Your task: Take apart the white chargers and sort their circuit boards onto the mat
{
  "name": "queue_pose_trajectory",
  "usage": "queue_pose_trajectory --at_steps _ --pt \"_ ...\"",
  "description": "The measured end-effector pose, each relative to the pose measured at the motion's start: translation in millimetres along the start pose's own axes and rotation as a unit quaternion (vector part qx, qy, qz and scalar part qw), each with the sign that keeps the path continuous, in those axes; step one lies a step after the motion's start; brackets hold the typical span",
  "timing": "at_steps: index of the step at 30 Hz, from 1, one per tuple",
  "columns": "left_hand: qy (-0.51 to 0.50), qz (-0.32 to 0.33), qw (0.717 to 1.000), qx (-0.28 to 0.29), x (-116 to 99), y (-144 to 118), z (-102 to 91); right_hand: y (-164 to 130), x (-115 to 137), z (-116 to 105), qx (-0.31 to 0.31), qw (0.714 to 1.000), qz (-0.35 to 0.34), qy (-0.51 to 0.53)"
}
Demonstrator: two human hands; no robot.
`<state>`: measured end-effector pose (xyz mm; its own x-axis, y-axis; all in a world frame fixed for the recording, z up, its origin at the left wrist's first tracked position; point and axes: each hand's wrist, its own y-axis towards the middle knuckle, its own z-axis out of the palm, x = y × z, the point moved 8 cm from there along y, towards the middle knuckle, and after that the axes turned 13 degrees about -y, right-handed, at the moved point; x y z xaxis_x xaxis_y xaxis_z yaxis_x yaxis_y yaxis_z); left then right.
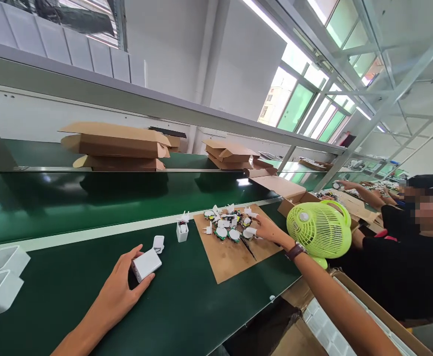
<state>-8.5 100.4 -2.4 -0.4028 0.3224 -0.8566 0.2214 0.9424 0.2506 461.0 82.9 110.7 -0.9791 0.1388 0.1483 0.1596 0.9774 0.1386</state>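
Note:
My left hand grips a white plastic box-shaped housing between thumb and fingers, low over the green bench. Just beyond it lies a small white plastic piece. My right hand reaches over a pile of small circuit-board assemblies with round white discs. Its thumb and forefinger, with white tips, are apart at the pile's right side, and I see nothing held between them. The pile rests on a brown cardboard sheet, beside a black pen-like tool. An open white housing with parts inside stands left of the sheet.
White open housings stand at the far left. A lime-green fan is close to my right forearm. Below the bench edge is a carton of white pieces. Brown cardboard boxes sit behind the belt. A co-worker is at right.

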Motion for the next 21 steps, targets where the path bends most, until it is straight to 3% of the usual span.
queue_pose_trajectory --at_steps 6,14,17,21 --pt "0.005 0.003 1.0 -0.022 -7.6 -3.1 -1.1 -30.6 -6.3 1.2 -0.013 0.997 -0.007 -0.08" --pt "-0.018 0.054 0.997 -0.058 -27.2 -11.5 -5.9 -70.6 18.9 41.8 0.033 0.986 -0.037 -0.156" --pt "-0.032 0.087 0.993 -0.072 -37.0 -16.8 -6.6 -71.7 19.8 35.1 0.018 0.982 -0.062 -0.177" --pt "-0.032 0.12 0.991 -0.054 -45.4 -19.8 -2.3 -65.0 9.4 13.7 -0.07 0.972 -0.078 -0.208"
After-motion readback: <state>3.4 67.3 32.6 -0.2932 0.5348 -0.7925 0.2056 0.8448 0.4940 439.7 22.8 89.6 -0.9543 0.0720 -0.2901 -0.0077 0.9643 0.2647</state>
